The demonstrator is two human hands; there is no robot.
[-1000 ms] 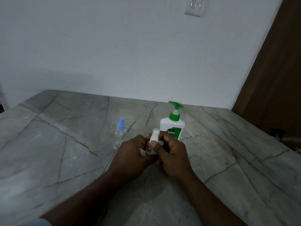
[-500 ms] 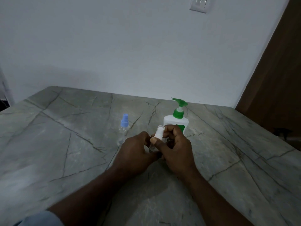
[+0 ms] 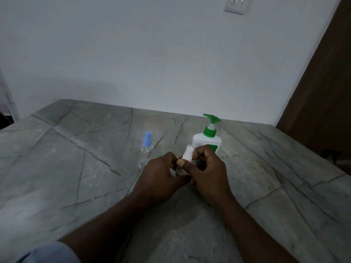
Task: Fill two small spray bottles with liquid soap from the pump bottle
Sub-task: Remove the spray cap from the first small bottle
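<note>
Holding white-capped spray bottle (image 3: 185,160) over bench (image 3: 76,168): left hand (image 3: 160,175) grip wraps its body, right hand (image 3: 209,169) grip pinches its cap (image 3: 189,151).

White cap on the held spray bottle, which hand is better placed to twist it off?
Right, probably: the right hand pinches the white cap, while the left hand grips the bottle below it.

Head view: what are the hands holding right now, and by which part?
Both hold one small clear spray bottle: the left hand grips its body, the right hand pinches its white spray cap.
</note>
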